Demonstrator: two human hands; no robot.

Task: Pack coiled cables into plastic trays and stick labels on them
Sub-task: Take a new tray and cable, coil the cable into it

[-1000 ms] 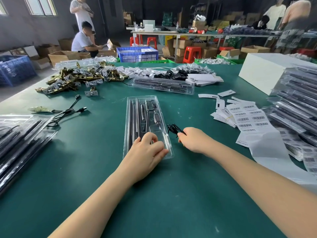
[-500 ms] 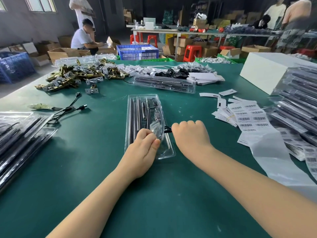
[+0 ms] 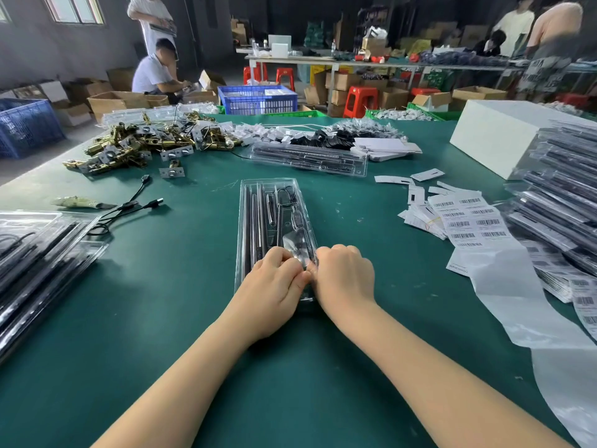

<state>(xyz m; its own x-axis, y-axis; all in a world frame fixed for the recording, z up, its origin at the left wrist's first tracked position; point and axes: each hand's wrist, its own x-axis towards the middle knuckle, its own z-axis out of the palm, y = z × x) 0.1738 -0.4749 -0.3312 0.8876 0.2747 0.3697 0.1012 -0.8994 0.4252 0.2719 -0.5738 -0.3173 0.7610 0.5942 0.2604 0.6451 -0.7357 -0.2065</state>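
A clear plastic tray [image 3: 274, 202] lies lengthwise in the middle of the green table, with dark rods and small parts in its slots. Both my hands meet over its near end. My left hand [image 3: 274, 282] has its fingers curled on the tray's near left part. My right hand [image 3: 344, 279] is curled at the near right compartment, knuckles up, touching the left thumb. The black coiled cable it carried is hidden under the fingers. Barcode label sheets [image 3: 468, 221] lie to the right.
Stacks of packed trays sit at the left edge [image 3: 38, 253] and the right [image 3: 555, 215]. A loose black cable [image 3: 129, 208], a brass hardware pile [image 3: 135, 143], another tray [image 3: 307, 158], a white box [image 3: 494, 137] and label backing paper [image 3: 517, 302] surround the work spot.
My right hand brought the black coiled cable from beside the tray over its near right compartment. My left hand shifted right to meet it. The cable is now out of sight.
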